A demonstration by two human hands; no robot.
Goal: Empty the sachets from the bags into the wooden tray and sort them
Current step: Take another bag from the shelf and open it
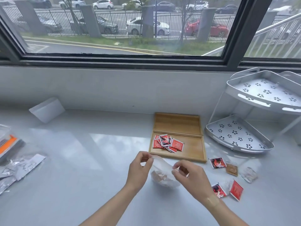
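The task looks partly done. A pile of red sachets [167, 143] lies unsorted in the near left of the wooden tray [192, 152], right of centre on the counter [91, 144]. In the lower centre, the left hand [138, 168] and right hand [192, 176] each pinch the top edge of a translucent bag [162, 175] holding brownish sachets, apparently opening it. Loose sachets [228, 176] lie on the counter at lower right, outside the tray. Emptying this bag, gathering strays and sorting remain.

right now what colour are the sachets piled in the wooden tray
Mostly red sachets, in the head view.
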